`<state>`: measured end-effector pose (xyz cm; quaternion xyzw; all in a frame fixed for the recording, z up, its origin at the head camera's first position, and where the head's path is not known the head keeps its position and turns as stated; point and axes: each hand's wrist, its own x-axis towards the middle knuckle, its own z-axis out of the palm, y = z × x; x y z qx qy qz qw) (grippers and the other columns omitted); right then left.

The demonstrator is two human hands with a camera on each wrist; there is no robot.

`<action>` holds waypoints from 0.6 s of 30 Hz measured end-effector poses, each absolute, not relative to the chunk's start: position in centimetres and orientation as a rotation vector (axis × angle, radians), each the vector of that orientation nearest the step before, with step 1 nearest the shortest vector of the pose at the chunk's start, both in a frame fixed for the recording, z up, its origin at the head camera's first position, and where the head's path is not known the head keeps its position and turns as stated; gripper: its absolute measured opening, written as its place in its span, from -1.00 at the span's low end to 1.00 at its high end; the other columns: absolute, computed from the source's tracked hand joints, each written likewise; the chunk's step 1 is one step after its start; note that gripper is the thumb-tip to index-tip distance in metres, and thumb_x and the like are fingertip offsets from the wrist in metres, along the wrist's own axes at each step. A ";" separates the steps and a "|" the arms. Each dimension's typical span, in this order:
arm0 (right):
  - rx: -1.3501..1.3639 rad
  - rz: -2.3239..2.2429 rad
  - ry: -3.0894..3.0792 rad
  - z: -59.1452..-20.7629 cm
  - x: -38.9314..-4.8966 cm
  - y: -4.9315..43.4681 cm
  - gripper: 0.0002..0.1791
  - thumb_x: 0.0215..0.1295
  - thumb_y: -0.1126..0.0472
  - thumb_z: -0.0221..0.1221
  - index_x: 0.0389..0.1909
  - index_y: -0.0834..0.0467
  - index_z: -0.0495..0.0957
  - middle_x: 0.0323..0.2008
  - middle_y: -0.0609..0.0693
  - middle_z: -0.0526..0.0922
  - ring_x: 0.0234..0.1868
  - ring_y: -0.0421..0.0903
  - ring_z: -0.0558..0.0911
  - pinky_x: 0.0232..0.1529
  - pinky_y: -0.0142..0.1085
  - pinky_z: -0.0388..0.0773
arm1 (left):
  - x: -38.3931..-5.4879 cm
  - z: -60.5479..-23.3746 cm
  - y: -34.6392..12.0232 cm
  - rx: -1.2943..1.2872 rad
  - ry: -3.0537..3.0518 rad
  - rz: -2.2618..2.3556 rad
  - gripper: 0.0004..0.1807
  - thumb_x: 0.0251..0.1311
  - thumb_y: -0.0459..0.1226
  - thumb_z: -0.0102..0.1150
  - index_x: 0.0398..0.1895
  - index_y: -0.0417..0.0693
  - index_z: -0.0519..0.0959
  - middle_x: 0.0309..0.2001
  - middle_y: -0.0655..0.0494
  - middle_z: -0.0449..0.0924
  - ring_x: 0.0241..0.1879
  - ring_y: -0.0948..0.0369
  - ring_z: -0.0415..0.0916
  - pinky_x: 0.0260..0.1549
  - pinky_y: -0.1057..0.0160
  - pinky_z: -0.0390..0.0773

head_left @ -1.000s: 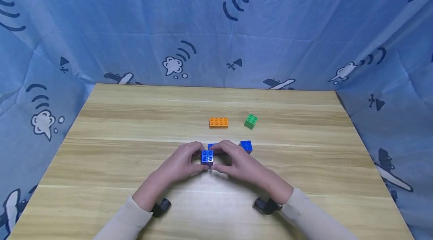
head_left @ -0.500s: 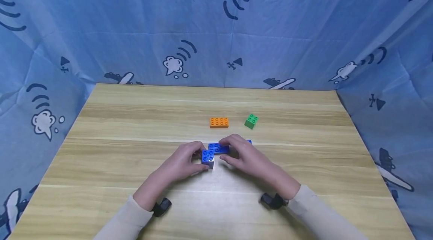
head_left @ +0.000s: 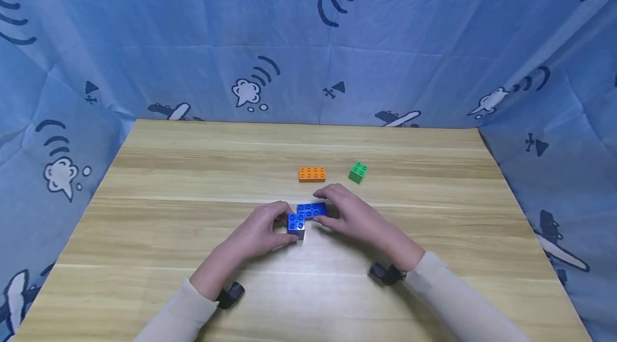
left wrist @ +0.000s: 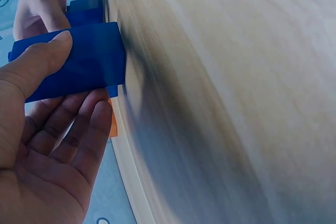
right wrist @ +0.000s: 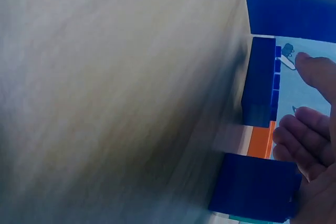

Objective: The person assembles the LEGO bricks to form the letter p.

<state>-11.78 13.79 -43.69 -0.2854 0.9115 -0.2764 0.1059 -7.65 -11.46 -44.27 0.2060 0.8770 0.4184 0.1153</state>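
My left hand (head_left: 260,229) pinches a tall blue block (head_left: 296,226) with four studs on top, thumb on its near side. In the left wrist view the block (left wrist: 100,59) stands close over the tabletop. Just behind it lies a blue eight-stud toy brick (head_left: 311,210). My right hand (head_left: 352,216) is spread around this brick's right end, thumb and fingers apart and holding nothing. Another blue brick (right wrist: 252,184) shows below the right hand in the right wrist view; in the head view that hand hides it.
Farther back on the wooden table (head_left: 193,171) lie an orange eight-stud brick (head_left: 311,174) and a small green brick (head_left: 358,173). A blue patterned curtain (head_left: 299,37) encloses the table's back and sides.
My right hand has let go of the tall blue block and moved right and slightly back, uncovering the eight-stud blue brick and covering the other. My left hand keeps its place.
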 end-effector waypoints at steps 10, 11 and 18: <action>-0.899 -0.649 2.694 -43.8 -12.4 13.2 -0.35 0.32 -0.05 0.42 0.34 0.13 0.52 0.26 0.04 0.66 0.34 -0.01 0.60 0.45 -0.05 0.56 | -7.6 -44.3 -11.7 0.619 2.569 1.222 -0.66 0.06 -0.26 0.61 -0.22 -0.01 0.59 -0.23 0.19 0.68 -0.18 0.22 0.59 -0.12 0.24 0.68; -0.912 -0.636 2.697 -43.8 -12.5 13.2 -0.36 0.32 -0.05 0.42 0.33 0.13 0.53 0.25 0.04 0.66 0.33 -0.01 0.60 0.44 -0.05 0.57 | -7.7 -44.3 -11.7 0.621 2.566 1.227 -0.66 0.06 -0.26 0.61 -0.22 -0.01 0.59 -0.23 0.19 0.68 -0.18 0.22 0.60 -0.12 0.24 0.68; -0.963 -0.564 2.706 -43.9 -12.8 13.1 -0.41 0.32 -0.05 0.42 0.27 0.14 0.58 0.18 0.03 0.70 0.23 -0.05 0.66 0.36 -0.10 0.64 | -7.8 -44.4 -11.6 0.627 2.558 1.245 -0.67 0.05 -0.25 0.62 -0.23 -0.01 0.59 -0.23 0.19 0.69 -0.18 0.22 0.61 -0.12 0.26 0.68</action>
